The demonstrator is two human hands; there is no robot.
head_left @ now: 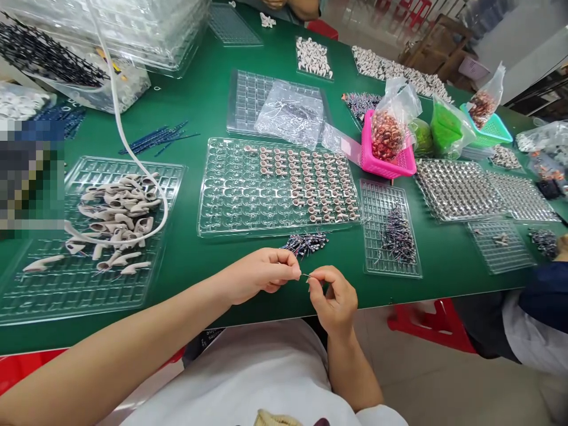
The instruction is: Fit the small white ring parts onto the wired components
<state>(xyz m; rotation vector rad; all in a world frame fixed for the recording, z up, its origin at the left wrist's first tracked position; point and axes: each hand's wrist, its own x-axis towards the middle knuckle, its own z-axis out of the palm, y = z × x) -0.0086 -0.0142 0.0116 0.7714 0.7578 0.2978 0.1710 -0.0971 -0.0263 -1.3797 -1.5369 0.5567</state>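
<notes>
Left hand (262, 272), right hand (334, 299): fingertips pinched on thin, short, wire-like piece (305, 274) between them, over green tabletop (195, 94), near edge. Piece's ends hidden; colour unclear.

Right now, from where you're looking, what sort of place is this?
Probably a small-parts assembly workshop: a long green table carries a clear compartment tray partly filled with beige parts, near a pile of tiny wired components.
</notes>
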